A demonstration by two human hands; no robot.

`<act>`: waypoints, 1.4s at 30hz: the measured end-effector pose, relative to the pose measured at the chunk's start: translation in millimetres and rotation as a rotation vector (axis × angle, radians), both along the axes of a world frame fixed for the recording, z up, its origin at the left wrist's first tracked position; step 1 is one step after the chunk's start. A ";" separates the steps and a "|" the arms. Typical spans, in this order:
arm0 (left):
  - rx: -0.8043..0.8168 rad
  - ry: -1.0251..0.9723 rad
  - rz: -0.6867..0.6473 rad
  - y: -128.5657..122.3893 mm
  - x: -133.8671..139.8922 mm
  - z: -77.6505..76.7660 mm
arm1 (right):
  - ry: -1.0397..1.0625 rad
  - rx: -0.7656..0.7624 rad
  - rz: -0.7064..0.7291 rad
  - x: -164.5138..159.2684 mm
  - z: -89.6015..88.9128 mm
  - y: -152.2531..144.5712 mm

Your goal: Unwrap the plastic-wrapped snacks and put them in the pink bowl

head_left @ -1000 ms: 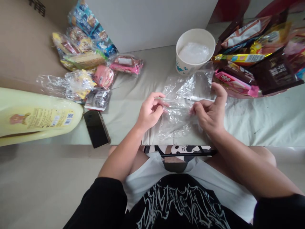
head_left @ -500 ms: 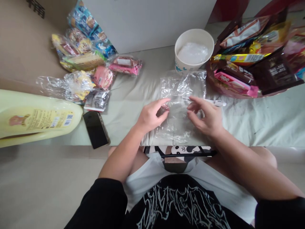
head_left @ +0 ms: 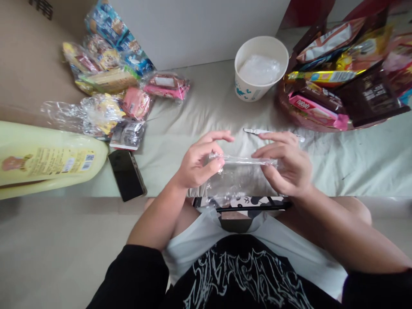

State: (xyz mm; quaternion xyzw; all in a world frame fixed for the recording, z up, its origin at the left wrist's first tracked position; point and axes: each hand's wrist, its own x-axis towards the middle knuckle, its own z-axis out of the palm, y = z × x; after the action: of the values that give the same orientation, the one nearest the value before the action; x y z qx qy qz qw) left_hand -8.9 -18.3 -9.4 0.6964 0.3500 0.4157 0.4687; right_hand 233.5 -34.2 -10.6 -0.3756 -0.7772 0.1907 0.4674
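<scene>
A clear plastic bag (head_left: 238, 161) is stretched taut between my two hands, its lower part hanging over the table's front edge. My left hand (head_left: 202, 161) pinches one end of the bag between thumb and a finger, with the index finger held out. The other end is gripped by my right hand (head_left: 285, 162), thumb against fingers. Just beyond the right fingers lies a white craft knife (head_left: 252, 131), partly hidden by that hand. Past it stands a paper cup (head_left: 254, 90) with crumpled clear plastic (head_left: 260, 68) inside.
A basket of wrapped snacks (head_left: 309, 120) sits at the right. Several snack packs (head_left: 109, 81), a black phone (head_left: 127, 176) and a big pale yellow bottle (head_left: 54, 161) are on the left. A cardboard box (head_left: 28, 64) stands behind them.
The plastic bag lay spread flat on the table under my hands. Now both hands hold it, gathered along its upper edge and drawn nearer to me. The knife is uncovered.
</scene>
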 end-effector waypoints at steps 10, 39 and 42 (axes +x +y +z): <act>-0.687 -0.165 0.254 22.0 9.9 -12.2 | 0.489 -0.988 0.069 -6.8 -28.9 10.0; -0.874 -0.266 0.202 20.3 16.5 -22.8 | 0.113 -0.861 0.045 -6.3 -22.5 10.1; -0.840 -0.239 0.184 17.3 16.4 -25.2 | 0.095 -0.855 0.033 -6.9 -23.1 11.5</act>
State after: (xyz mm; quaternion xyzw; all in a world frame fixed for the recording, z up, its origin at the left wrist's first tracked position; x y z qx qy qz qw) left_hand 7.6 -0.9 -34.6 0.3586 0.4924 0.3553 0.7090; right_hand 226.6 -22.7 -33.7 -0.5138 -0.6120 0.5201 0.3017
